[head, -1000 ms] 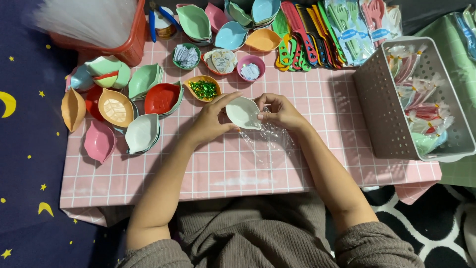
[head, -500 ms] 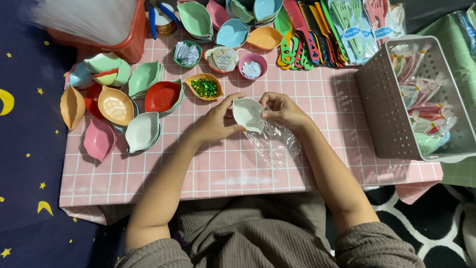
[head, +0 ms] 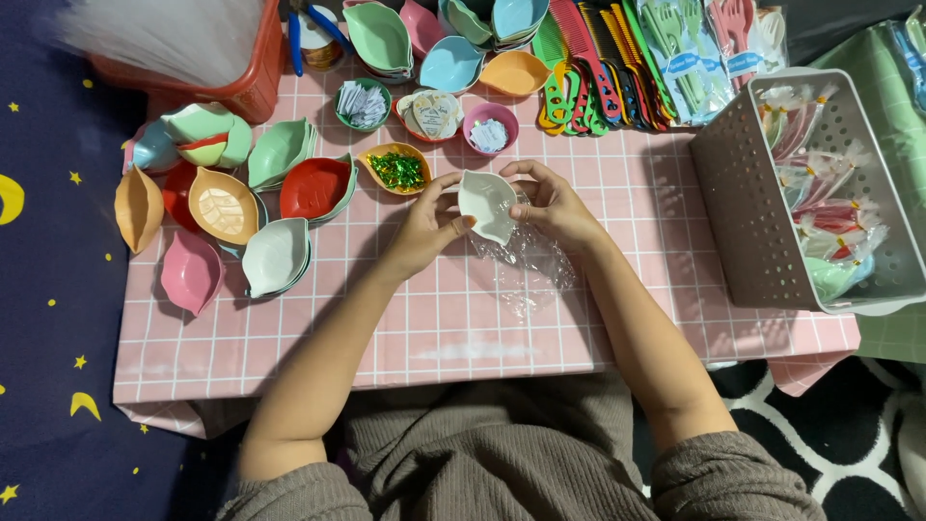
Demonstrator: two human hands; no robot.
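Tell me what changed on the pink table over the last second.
The clear plastic bag slid down and now trails below the white leaf dish. Both the left hand and right hand keep holding the dish. The other dishes did not move.

White leaf-shaped dish (head: 487, 205): smooth matt plastic, faint moulded veins. Clear cellophane bag (head: 529, 268) under it: thin, crinkled, glossy film with bright glints. Bench (head: 617, 318): pink checked cloth, matt, slightly creased. Stacked leaf dishes (head: 280, 253) at left: same smooth plastic, soft sheen; red one (head: 313, 186) glossier. Grey basket (head: 748, 207): matt perforated plastic. Combs (head: 588, 68): hard shiny plastic. Green bits in the yellow bowl (head: 397, 170): glittery foil. Sleeves (head: 733, 478): ribbed knit fabric, dull.
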